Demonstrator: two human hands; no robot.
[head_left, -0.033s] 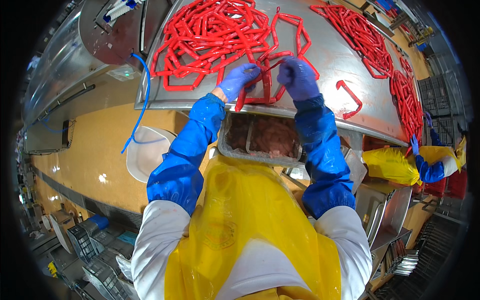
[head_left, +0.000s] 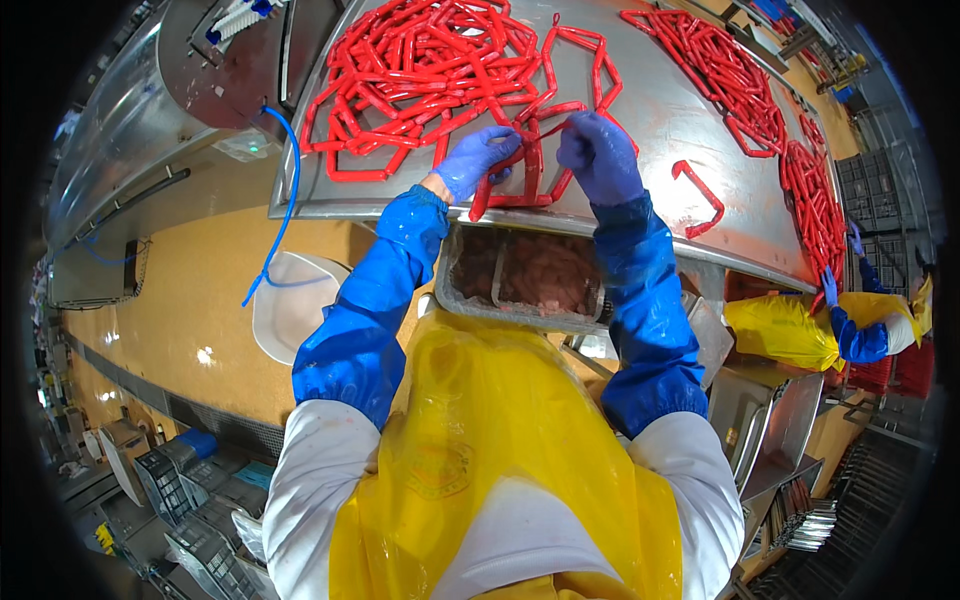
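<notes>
Both my hands, in purple gloves, are over the near edge of the steel table (head_left: 660, 235). My left hand (head_left: 478, 163) is closed around a red sausage link (head_left: 482, 197) that hangs toward the table edge. My right hand (head_left: 600, 158) is closed in a pinch on a thin, limp piece of red casing (head_left: 553, 127) stretched between the two hands. More links of the red sausage chain (head_left: 533, 165) lie between and below my hands. A large heap of linked sausages (head_left: 420, 80) spreads behind my left hand.
A tub of pinkish meat (head_left: 548, 278) stands under the table edge before me. A short loose sausage piece (head_left: 703, 200) lies to the right, with another heap (head_left: 725, 80) beyond. A co-worker (head_left: 790, 328) touches sausages at far right. A blue hose (head_left: 292, 190) hangs by a white bin (head_left: 285, 325).
My right hand has shifted very slightly to the right and turned a little. My left hand and the sausages look the same.
</notes>
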